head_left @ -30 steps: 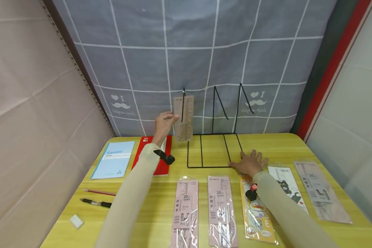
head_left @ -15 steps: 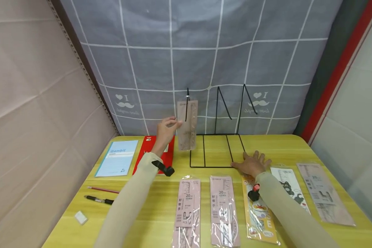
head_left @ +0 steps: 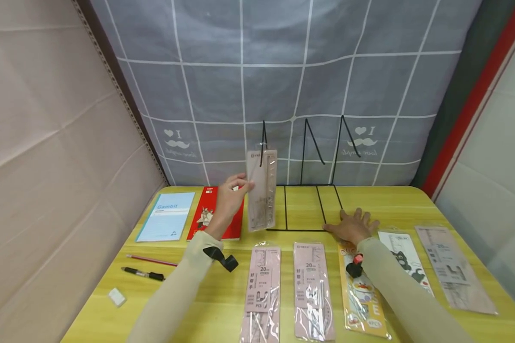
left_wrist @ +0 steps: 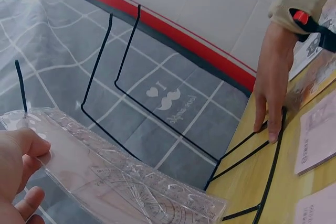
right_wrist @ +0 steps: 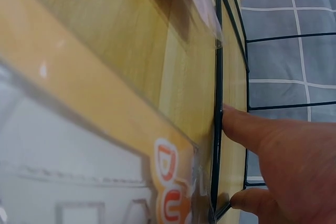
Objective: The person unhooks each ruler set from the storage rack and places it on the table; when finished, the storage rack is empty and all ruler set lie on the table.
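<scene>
My left hand (head_left: 233,193) pinches the left edge of a clear-wrapped pink ruler set (head_left: 261,200) between thumb and fingers. The pack stands upright at the left hook (head_left: 262,143) of a black wire display rack (head_left: 298,230), and that hook's prong overlaps its top. A protractor and rulers show through the plastic in the left wrist view. My right hand (head_left: 351,226) rests with spread fingers on the front right corner of the rack's base, thumb against the wire in the right wrist view. The middle and right hooks bear nothing.
Two pink ruler sets (head_left: 261,293) (head_left: 313,290), a yellow duck pack (head_left: 362,295), a white cat pack (head_left: 405,259) and another pink set (head_left: 455,269) lie in front and right. Left are a blue notebook (head_left: 165,216), red notebook (head_left: 206,214), pencil (head_left: 152,260), pen (head_left: 142,273) and eraser (head_left: 117,297).
My left hand has brought the ruler set down and towards me, along the left hook. My right hand stays on the rack's base. The head view has shifted slightly.
</scene>
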The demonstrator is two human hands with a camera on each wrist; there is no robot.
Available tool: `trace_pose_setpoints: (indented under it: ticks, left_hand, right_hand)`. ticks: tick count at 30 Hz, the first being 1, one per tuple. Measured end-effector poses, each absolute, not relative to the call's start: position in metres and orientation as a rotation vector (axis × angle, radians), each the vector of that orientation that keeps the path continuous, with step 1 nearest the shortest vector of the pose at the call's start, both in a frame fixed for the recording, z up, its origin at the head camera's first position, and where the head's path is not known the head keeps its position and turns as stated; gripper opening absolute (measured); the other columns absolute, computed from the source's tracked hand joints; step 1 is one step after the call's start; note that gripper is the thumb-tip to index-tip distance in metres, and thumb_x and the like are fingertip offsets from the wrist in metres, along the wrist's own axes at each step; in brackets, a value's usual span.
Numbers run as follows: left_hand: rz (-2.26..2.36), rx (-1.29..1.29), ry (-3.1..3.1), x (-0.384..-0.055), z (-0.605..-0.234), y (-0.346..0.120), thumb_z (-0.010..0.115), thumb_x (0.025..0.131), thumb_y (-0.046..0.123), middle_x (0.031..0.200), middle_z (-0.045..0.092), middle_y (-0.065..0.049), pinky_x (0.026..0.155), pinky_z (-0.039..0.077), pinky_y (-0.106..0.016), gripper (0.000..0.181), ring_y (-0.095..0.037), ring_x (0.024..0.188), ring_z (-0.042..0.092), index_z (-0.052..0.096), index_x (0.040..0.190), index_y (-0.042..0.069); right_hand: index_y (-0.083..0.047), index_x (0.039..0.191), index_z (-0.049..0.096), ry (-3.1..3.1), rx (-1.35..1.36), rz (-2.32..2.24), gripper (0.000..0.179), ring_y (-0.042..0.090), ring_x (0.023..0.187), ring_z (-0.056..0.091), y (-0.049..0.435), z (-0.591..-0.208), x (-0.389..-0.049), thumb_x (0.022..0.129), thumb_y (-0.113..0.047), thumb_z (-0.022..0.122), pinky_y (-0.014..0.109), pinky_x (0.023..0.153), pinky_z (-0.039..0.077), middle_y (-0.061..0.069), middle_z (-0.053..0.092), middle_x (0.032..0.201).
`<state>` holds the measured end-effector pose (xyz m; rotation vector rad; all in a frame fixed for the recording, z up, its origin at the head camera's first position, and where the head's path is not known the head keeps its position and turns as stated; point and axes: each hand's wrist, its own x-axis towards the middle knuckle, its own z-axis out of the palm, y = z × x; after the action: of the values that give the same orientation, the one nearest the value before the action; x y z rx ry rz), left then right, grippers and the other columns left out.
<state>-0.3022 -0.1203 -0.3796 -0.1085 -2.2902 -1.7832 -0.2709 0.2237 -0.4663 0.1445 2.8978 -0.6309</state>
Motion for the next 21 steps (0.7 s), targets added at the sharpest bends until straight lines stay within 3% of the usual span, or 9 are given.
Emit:
trace_pose_setpoints:
  ticks: [7, 21]
  left_hand:
    - [-1.768, -0.124, -2.335, -0.274, -0.383, -0.127, 0.076, 0.094, 0.03, 0.143, 0.062, -0.003, 0.119, 0.04, -0.053, 0.028, -0.027, 0.145, 0.046, 0.078, 0.091, 0.002]
    - [-1.785, -0.12, -2.37, -0.233, -0.384, -0.131, 0.077, 0.093, 0.03, 0.143, 0.064, 0.002, 0.12, 0.037, -0.056, 0.024, -0.026, 0.147, 0.044, 0.079, 0.089, 0.006]
  right_hand:
    - [0.0, 0.162, 0.026, 2.904, 0.149, -0.631, 0.103, 0.071, 0.147, -0.007, 0.221, -0.467, -0.27, 0.093, -0.069, 0.06, 0.086, 0.11, -0.005, 0.047, -0.003, 0.162]
    - [0.001, 0.162, 0.023, 2.886, 0.125, -0.61, 0.103, 0.073, 0.145, -0.009, 0.226, -0.464, -0.271, 0.094, -0.069, 0.057, 0.087, 0.109, -0.006, 0.048, -0.005, 0.16]
